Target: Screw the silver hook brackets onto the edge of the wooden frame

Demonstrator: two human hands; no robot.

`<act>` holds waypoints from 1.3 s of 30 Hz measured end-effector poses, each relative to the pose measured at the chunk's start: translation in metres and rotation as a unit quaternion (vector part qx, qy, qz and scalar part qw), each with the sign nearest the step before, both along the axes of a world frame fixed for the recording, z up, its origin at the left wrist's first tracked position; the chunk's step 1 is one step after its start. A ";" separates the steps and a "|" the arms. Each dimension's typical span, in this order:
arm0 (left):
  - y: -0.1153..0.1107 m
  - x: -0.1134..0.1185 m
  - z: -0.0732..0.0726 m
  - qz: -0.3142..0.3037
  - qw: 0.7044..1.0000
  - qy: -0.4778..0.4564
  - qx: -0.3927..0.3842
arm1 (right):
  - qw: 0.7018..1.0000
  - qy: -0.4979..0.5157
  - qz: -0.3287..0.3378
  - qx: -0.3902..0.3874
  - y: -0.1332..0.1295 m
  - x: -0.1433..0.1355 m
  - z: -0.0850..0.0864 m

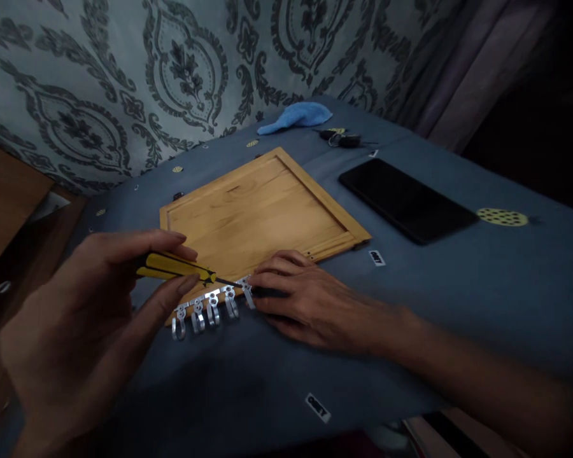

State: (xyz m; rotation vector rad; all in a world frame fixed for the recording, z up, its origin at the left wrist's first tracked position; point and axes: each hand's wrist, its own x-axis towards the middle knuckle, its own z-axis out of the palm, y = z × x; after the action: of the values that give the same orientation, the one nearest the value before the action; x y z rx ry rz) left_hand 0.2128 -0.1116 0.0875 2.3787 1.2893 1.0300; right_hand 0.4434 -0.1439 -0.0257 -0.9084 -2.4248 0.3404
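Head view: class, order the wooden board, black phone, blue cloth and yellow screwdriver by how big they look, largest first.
1. Wooden board
2. Black phone
Unranked: blue cloth and yellow screwdriver. They look close in size, and the latter is nearer the camera and partly hidden by the left hand.

A dark-screened phone [408,200] lies on the blue-grey pineapple-print cloth [458,267], a small dark key-like bundle [347,140] beyond it near a crumpled blue rag [300,117], with a damask-patterned wall [186,70] behind and a purplish curtain [477,63] rightward.
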 end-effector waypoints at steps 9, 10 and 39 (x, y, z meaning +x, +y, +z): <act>0.007 0.000 -0.011 -0.054 0.993 0.069 0.080 | 1.000 -0.007 -0.002 -0.003 0.000 0.000 0.001; 0.007 0.000 -0.011 -0.055 0.993 0.072 0.072 | 1.000 -0.004 -0.003 -0.002 0.000 0.000 0.001; 0.004 0.002 -0.019 -0.034 0.998 0.039 0.037 | 1.000 -0.004 -0.002 -0.011 0.000 0.000 0.003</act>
State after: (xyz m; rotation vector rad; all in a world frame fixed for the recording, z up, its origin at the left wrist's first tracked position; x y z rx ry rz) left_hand 0.2145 -0.1074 0.0689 2.5232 1.2067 0.9895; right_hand 0.4436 -0.1443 -0.0228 -0.9249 -2.4304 0.3624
